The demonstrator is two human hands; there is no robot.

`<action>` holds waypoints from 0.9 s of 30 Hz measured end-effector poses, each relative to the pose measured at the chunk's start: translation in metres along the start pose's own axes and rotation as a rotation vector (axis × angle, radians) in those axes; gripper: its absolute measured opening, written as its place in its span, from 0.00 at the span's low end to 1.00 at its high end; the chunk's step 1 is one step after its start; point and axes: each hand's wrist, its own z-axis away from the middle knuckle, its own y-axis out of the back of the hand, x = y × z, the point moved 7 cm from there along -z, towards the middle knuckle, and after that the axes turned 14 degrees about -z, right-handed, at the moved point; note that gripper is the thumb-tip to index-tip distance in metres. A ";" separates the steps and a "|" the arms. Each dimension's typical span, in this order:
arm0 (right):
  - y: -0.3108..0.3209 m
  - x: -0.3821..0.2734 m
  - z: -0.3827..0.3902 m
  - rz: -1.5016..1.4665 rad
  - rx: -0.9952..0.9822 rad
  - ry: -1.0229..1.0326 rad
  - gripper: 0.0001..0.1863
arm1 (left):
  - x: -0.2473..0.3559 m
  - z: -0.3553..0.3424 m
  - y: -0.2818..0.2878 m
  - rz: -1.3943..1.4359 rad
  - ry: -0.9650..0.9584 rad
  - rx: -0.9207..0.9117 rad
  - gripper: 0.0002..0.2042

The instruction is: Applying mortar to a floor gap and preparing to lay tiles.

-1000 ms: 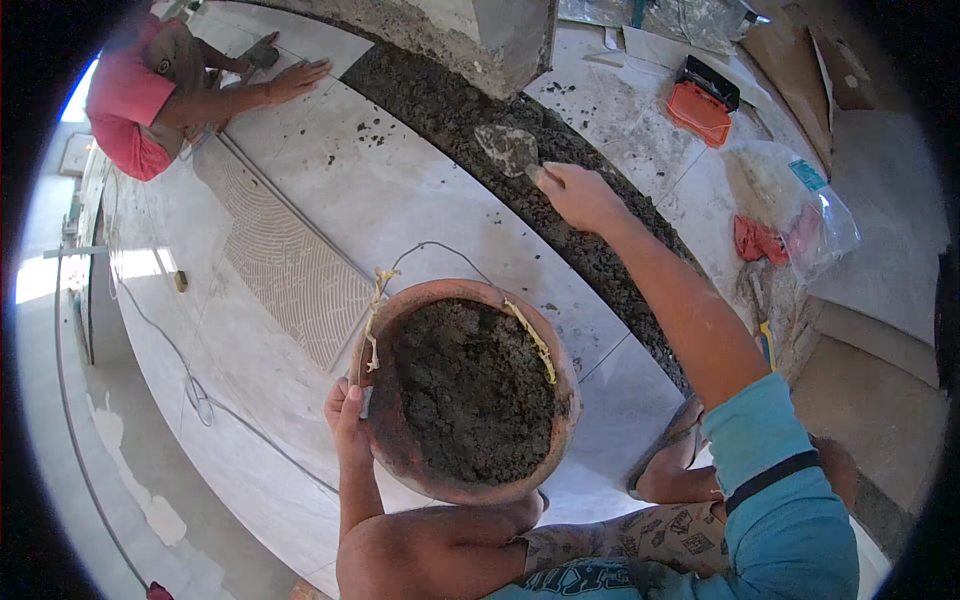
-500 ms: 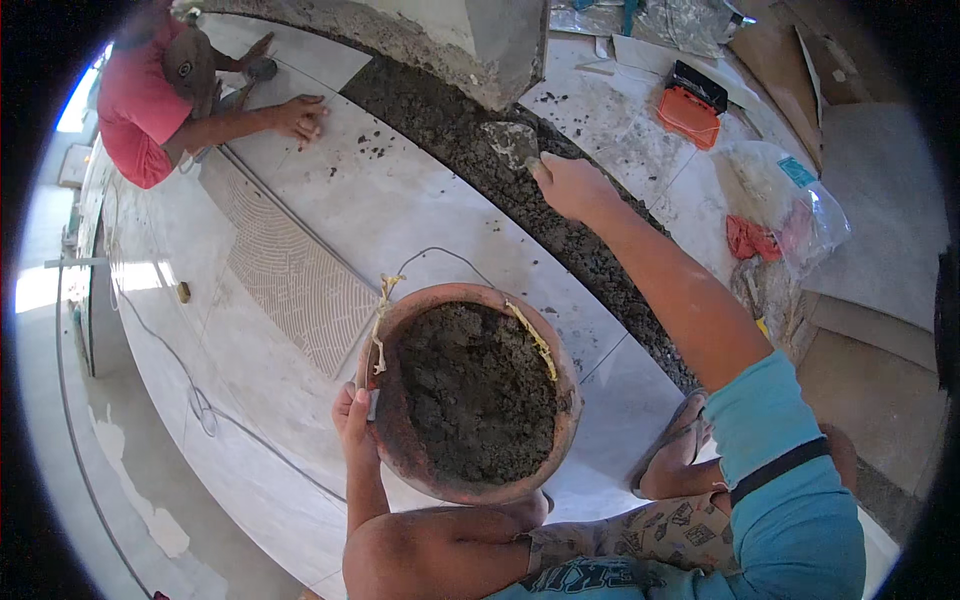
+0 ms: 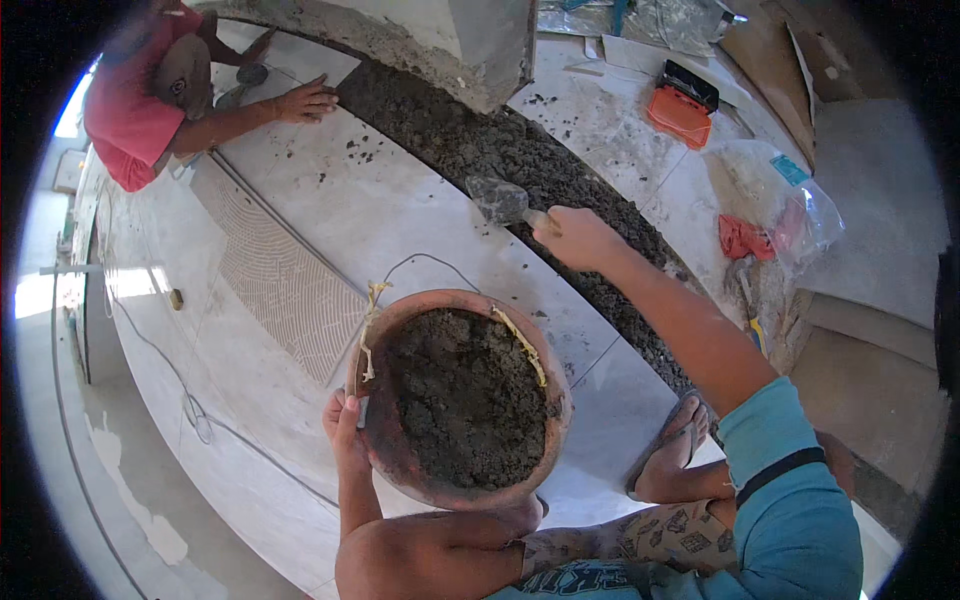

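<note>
Right hand (image 3: pixel 580 238): grips the trowel (image 3: pixel 497 200), its blade at the edge of the dark strip (image 3: pixel 430 115).
Left hand (image 3: pixel 345 430): clasps the bucket (image 3: pixel 560 420) at its left side.
Strip: mix spread along it, not yet smooth.
Bucket: by the knees, mostly full.

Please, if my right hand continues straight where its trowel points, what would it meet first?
Trowel first, your right hand would likely cross the pale tiles and meet the co-worker's hand near the dark strip. The trowel's height is unclear, so it might scrape the tiles sooner.
</note>
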 end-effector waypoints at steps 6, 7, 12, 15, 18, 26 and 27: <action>0.015 -0.006 -0.030 0.032 0.100 -0.023 0.23 | 0.004 0.001 -0.007 -0.003 -0.007 -0.022 0.10; 0.019 -0.006 -0.037 0.026 0.104 -0.021 0.23 | 0.007 0.001 -0.007 -0.003 -0.013 -0.022 0.10; 0.019 -0.011 -0.033 -0.089 0.056 -0.132 0.24 | 0.009 0.005 -0.008 -0.012 0.008 0.064 0.09; 0.007 -0.003 -0.009 -0.133 0.030 -0.114 0.24 | 0.007 0.005 -0.004 -0.012 0.027 0.040 0.09; 0.006 0.008 -0.009 -0.082 0.052 -0.045 0.24 | 0.008 0.004 -0.008 -0.025 0.031 0.041 0.09; 0.027 0.016 -0.013 -0.278 -0.024 -0.222 0.25 | 0.002 0.002 -0.002 0.005 0.007 0.046 0.11; 0.025 0.012 -0.007 -0.221 -0.004 -0.161 0.25 | 0.002 0.002 0.000 -0.007 -0.006 0.029 0.11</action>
